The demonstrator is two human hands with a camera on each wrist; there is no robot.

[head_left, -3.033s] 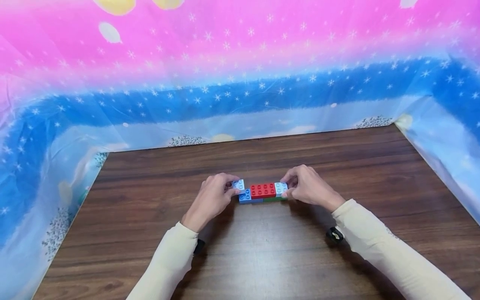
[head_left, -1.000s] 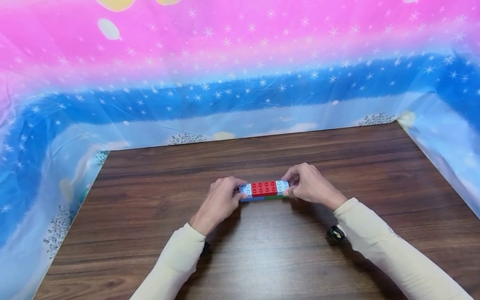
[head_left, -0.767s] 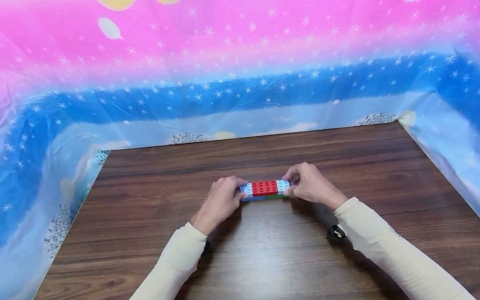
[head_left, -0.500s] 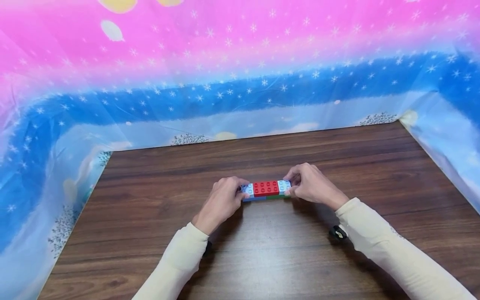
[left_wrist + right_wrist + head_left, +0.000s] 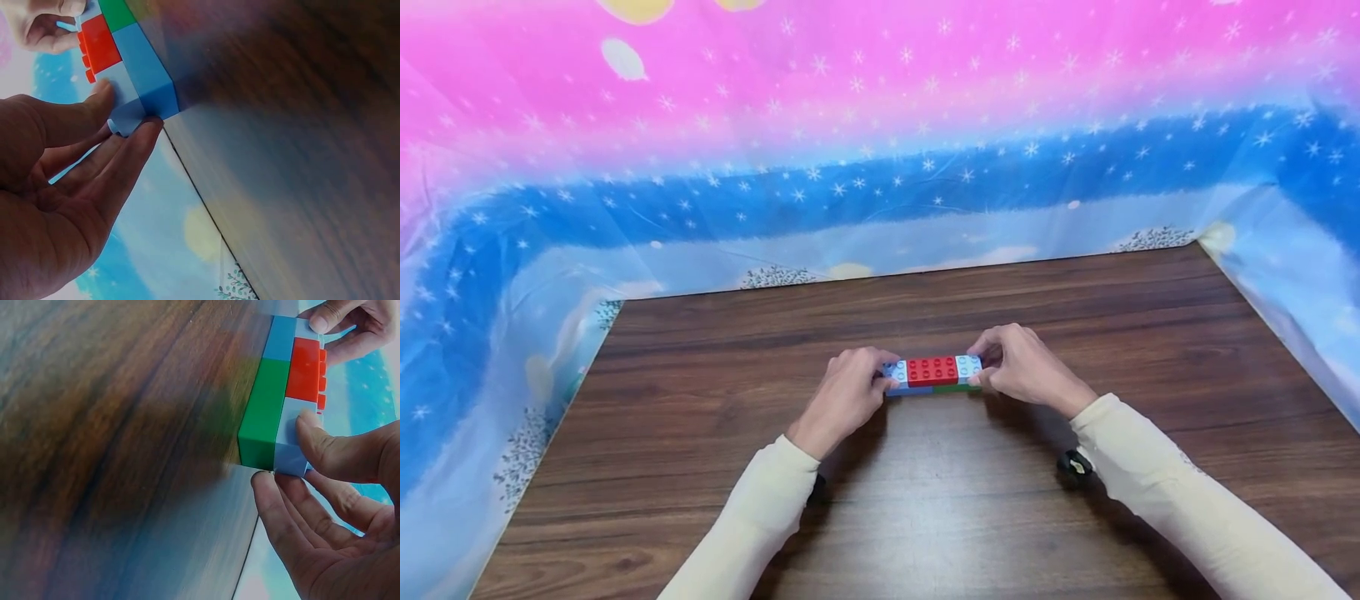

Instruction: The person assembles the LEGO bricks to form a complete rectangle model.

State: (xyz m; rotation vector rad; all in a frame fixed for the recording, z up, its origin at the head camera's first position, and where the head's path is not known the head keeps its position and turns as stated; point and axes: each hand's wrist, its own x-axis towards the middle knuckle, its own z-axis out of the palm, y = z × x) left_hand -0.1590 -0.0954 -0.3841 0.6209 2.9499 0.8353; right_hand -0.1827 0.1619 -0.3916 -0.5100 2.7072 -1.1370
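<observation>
A two-layer row of toy building bricks lies across the middle of the head view. On the bottom, a blue brick (image 5: pixel 147 65) meets a green brick (image 5: pixel 265 409) end to end. Above them, a red brick (image 5: pixel 932 371) sits between two pale blue bricks, its studs facing up. My left hand (image 5: pixel 844 392) pinches the left pale blue brick (image 5: pixel 122 87) between thumb and fingers, one fingertip at the blue brick's lower end. At the other end, my right hand (image 5: pixel 1024 367) pinches the right pale blue brick (image 5: pixel 291 431), with fingertips against its end face.
The bricks are over a dark wood-grain table (image 5: pixel 737 333). A pink and blue snowflake-printed cloth (image 5: pixel 880 183) hangs behind the table's far edge and along both sides. A dark band (image 5: pixel 1075 463) shows at the right wrist.
My left hand has brought its pale blue brick rightward and down onto the blue brick, beside the red one. Lately the whole row has shifted slightly away. My right hand keeps its pinch.
</observation>
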